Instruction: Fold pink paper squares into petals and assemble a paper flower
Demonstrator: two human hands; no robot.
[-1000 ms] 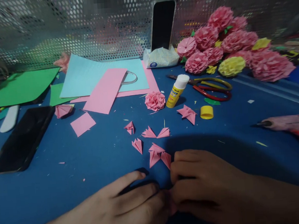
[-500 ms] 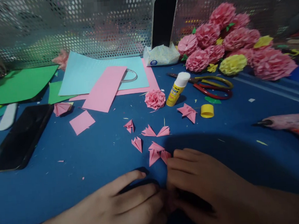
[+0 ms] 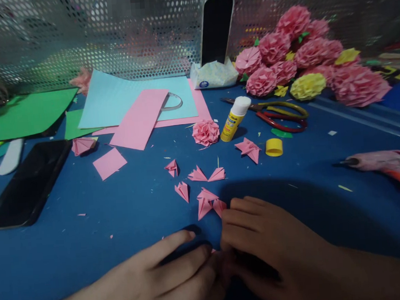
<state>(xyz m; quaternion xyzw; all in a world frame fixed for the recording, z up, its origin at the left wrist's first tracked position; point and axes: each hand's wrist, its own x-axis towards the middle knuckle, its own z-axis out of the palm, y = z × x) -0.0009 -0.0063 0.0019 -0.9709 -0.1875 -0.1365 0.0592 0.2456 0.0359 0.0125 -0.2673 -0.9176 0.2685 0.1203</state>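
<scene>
Right, from my seat here both hands meet on the near side of the glue stick [image 3: 232,128], and most of what they work on is covered: just a sliver of the pink paper piece [image 3: 213,251] peeks out by the left fingertips, with a dim patch of pink between the hands. The left hand [image 3: 181,270] has its grip narrow on that piece, index finger stretched out above it; the right hand [image 3: 264,241] has its grip closed in on the other side, thumb and fingertips lost in shadow, so I can't read how firmly it pinches. I can't tell which way the piece points or how its long axis runs. Over on the glue stick, the yellow label shows lettering too blurred for me to read surely, and the white end leans to the right. Behind it, the tissue pack [image 3: 215,76] carries a round blue logo, also unreadable. Small folded pink pieces [image 3: 204,202] lie on the blue worktop [image 3: 139,209], nearer me than the glue stick and to its left, one partly hidden by the right knuckles. Far right of the glue stick, the glue gun [image 3: 386,162] is cut off by the frame; far left of it, so is the black phone [image 3: 29,182].
</scene>
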